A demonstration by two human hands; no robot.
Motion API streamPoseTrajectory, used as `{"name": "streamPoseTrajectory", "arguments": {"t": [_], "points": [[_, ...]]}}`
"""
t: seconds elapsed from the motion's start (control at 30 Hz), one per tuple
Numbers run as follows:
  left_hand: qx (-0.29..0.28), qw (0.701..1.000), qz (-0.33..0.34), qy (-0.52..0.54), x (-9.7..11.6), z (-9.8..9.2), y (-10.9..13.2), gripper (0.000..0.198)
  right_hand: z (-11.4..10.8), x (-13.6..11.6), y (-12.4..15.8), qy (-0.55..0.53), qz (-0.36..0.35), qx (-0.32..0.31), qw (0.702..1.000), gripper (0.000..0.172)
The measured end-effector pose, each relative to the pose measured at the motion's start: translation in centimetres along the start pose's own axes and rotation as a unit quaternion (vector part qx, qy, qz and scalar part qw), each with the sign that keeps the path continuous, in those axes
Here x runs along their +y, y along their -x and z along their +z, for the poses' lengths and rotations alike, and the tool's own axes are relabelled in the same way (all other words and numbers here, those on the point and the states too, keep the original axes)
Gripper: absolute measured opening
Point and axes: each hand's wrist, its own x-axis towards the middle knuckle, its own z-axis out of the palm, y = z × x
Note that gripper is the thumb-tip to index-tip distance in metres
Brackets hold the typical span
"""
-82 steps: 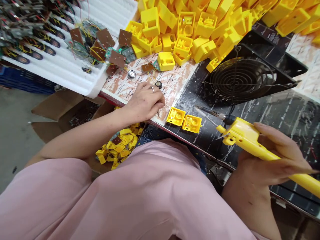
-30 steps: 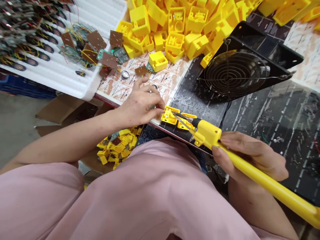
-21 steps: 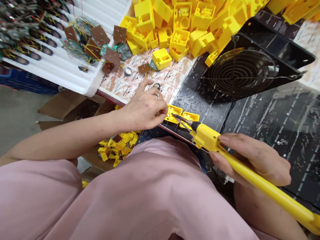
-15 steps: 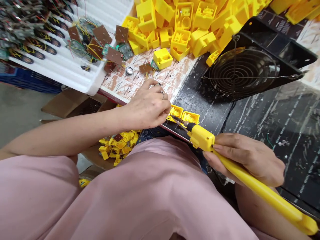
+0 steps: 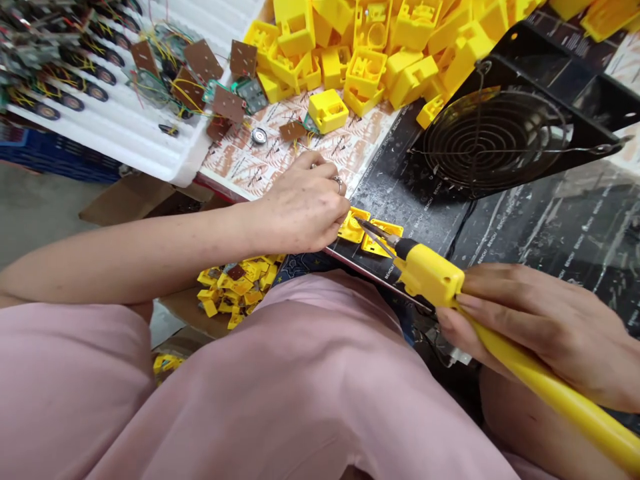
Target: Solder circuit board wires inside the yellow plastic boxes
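Observation:
My right hand (image 5: 540, 320) is wrapped round a yellow soldering iron (image 5: 435, 273), its dark tip and a thin metal rod pointing left. The tip reaches over a shallow open yellow plastic casing (image 5: 353, 225) at the table's near edge. My left hand (image 5: 305, 203), with rings on its fingers, is closed at that casing's left side and grips it; the fingertips are hidden behind the hand. A second open yellow casing (image 5: 383, 235) lies against the first on its right, under the iron's shaft.
Behind is a heap of yellow plastic housings (image 5: 365, 73). A black fan (image 5: 480, 147) stands at right. Circuit boards (image 5: 230, 103) with wires and a white foam tray (image 5: 170, 150) are at left, with a small round metal part (image 5: 259, 136) nearby. Below, a carton holds yellow pieces (image 5: 235, 290).
My right hand has drawn the soldering iron to the right, shifting its tip off the near side of the casings. My left hand and the casings have moved slightly in view.

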Motion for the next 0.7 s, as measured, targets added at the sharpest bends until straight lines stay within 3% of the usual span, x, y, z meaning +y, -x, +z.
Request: {"name": "streamPoseTrajectory", "arguments": {"t": [0.1, 0.2, 0.27, 0.37, 0.47, 0.6, 0.7], "points": [[0.019, 1.0, 0.01, -0.003, -0.2, 0.5, 0.0, 0.029, -0.3, 0.2, 0.8, -0.016, 0.011, 0.021, 1.0, 0.006], [0.056, 0.998, 0.022, -0.006, -0.5, 1.0, -0.1, 0.028, -0.6, 0.5, 1.3, -0.022, 0.02, 0.068, 0.997, 0.056], [0.064, 0.998, 0.023, -0.009, -0.5, 1.0, 0.0, 0.027, -0.5, 0.6, 1.4, 0.01, 0.041, 0.06, 0.997, 0.066], [0.048, 0.999, 0.014, -0.019, -0.3, 0.7, 0.0, 0.026, 0.2, 1.2, 0.8, 0.078, 0.035, 0.002, 0.996, 0.044], [0.038, 0.999, 0.013, -0.017, 0.0, 0.8, -0.1, 0.025, 1.7, 2.2, -0.1, 0.142, -0.031, -0.013, 0.989, 0.015], [0.089, 0.996, 0.031, 0.004, -0.2, 1.5, 0.1, 0.021, 3.8, 3.5, -1.0, 0.168, -0.081, -0.046, 0.981, 0.02], [0.154, 0.986, 0.037, 0.059, -2.2, 1.4, 1.0, 0.024, 3.9, 4.0, -0.6, 0.149, -0.07, -0.052, 0.985, 0.019]]}}
